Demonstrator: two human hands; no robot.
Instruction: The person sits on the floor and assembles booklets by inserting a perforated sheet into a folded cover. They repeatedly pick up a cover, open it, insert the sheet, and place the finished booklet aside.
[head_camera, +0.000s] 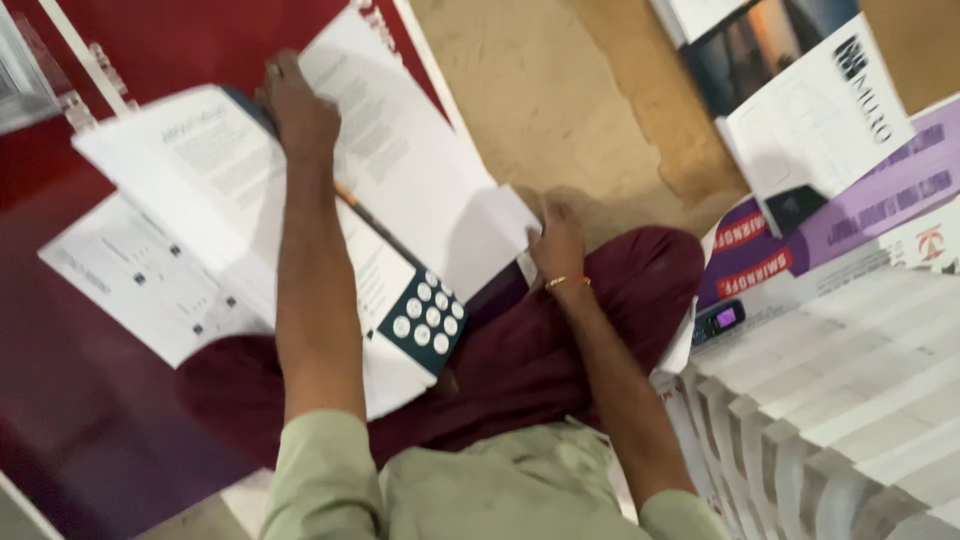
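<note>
My left hand (295, 105) reaches far forward and grips the top of a white printed sheet (200, 160), with a dark teal panel with white dots (425, 320) below my forearm. My right hand (558, 240), with a thin bracelet at the wrist, holds the near corner of another white printed sheet (420, 160). Both sheets lie tilted over a dark red surface (180, 40) and over my dark maroon trousers (560, 340). The sheets are blurred with motion.
A fanned stack of folded white sheets (850, 380) lies at the right. A small dark phone with a lit screen (718, 320) sits beside it. Purple and white printed cartons (860, 215) and booklets (800, 90) lie at the upper right on a tan floor (560, 100).
</note>
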